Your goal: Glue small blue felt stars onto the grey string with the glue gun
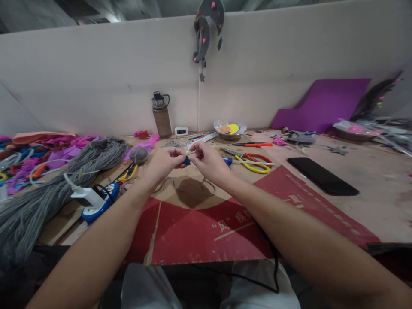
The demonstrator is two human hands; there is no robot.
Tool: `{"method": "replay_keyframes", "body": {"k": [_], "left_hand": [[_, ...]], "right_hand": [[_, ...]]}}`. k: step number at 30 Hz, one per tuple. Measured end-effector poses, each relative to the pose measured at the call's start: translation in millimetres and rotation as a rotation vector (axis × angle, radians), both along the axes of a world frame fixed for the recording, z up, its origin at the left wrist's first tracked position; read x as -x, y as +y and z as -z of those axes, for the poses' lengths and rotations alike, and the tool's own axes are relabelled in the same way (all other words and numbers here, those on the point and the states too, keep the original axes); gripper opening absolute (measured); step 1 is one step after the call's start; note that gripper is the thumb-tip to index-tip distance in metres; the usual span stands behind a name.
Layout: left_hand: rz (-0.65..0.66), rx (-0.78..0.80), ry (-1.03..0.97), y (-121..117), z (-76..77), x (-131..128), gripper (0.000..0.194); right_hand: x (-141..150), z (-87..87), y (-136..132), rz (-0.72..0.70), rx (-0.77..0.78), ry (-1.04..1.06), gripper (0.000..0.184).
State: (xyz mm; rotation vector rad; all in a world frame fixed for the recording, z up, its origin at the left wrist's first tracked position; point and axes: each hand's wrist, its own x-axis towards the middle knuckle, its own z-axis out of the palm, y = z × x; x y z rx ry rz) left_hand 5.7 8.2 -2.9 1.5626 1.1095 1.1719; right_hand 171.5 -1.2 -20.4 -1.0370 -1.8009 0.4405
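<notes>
Over the middle of the table my two hands meet with fingertips pinched. A small dark blue piece [186, 160] pokes out between them, and its kind is too small to tell. My left hand [165, 161] closes on it from the left. My right hand [207, 161] is closed at its right side, where a thin pale strand shows; what exactly those fingers grip is hidden. Grey yarn [174, 182] trails in a loose loop on the cardboard below. Partly behind my right hand lies a blue glue gun [228, 161] with a white glue stick [254, 162].
Scissors with yellow handles [257, 167] and orange-handled pliers [254, 144] lie right of centre, near a black phone [322, 175]. At left are a grey yarn skein [77, 167], a yarn ball [139, 154] and a blue power strip [101, 206]. A bottle [162, 118] stands behind.
</notes>
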Motion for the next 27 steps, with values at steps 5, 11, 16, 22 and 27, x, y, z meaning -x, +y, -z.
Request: {"method": "replay_keyframes", "body": {"k": [5,11,16,22,27], "left_hand": [[-0.009,-0.03,-0.007,-0.5,1.2,-1.5,0.008],[-0.03,-0.125,-0.042,1.1,3.3,0.1,0.01],[-0.073,-0.211,-0.122,4.6,7.6,-0.8,0.011],[-0.051,-0.093,-0.547,9.3,7.5,-4.4,0.011],[-0.022,-0.025,-0.742,12.5,-1.1,1.8,0.006]], "right_hand": [[-1.2,-4.7,-5.3,0.05,-0.07,-0.043,0.004],[1.2,-6.4,-10.2,0.054,-0.036,-0.059,0.018],[9.5,1.6,-9.8,-0.06,0.111,0.004,0.024],[14.8,3.1,-15.0,-0.15,0.344,-0.121,0.028],[2.5,-13.7,-15.1,-0.008,0.178,-0.398,0.04]]}}
